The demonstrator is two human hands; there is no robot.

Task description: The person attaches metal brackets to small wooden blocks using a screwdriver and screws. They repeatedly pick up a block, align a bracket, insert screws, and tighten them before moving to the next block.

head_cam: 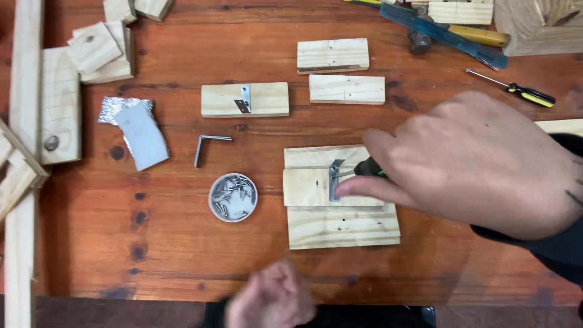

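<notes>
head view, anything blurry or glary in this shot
Head view: the left hand at the bottom edge is motion-blurred; the right hand on the metal bracket is slightly soft; the wooden table is evenly lit, with mild shine on the foil.

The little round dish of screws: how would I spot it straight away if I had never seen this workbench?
Start at the reddish wooden table and find the stack of pale wood blocks under the right hand. Just left of that stack sits the small round dish of screws, below a loose bent metal bracket. It is the only round, white-rimmed container there, filled with grey metal pieces.
</notes>
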